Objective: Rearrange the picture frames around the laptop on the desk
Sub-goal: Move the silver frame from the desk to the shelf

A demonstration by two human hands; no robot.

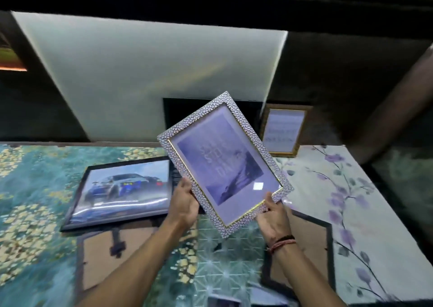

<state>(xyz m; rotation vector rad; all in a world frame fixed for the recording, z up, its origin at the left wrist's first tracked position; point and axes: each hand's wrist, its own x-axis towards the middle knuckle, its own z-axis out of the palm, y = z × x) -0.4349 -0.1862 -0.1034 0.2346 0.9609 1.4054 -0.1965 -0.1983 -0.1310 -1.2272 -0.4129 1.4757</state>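
Silver picture frame [225,163]: held tilted above the tabletop [35,189], clamped at its lower edges in the grip of the left hand [185,203] and right hand [274,215]. Car picture [124,189]: laid flat left of the grip. Gold frame [283,131]: stood upright beyond the grip, right. Laptop [173,114]: partly hidden behind the held frame.

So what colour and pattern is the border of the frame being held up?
Silvery white with a pebbled texture and a thin gold inner edge, on the held frame; head view.

Home room, floral-covered desk [339,189], framed pictures, dim walls
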